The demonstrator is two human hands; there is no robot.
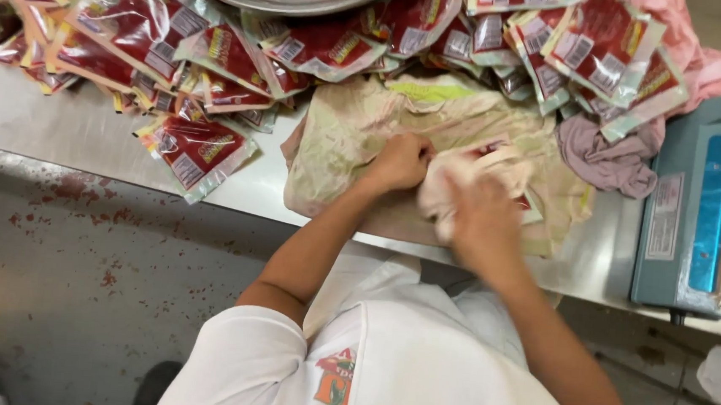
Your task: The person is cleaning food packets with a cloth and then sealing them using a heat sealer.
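Steel table (69, 136); grey concrete floor (75, 292) with red spatters; tiled floor patch (676, 402) lower right.

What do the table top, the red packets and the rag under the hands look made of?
Table top: likely stainless steel, dull grey sheen.
Red packets: glossy plastic film, clear sealed edges, glare.
Rag: soft woven cloth, creased and stained.
Right hand clutches a crumpled cloth, blurred; left hand presses the rag.

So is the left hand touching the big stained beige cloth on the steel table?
Touching: the head view shows the left hand pressed down on the stained beige cloth.
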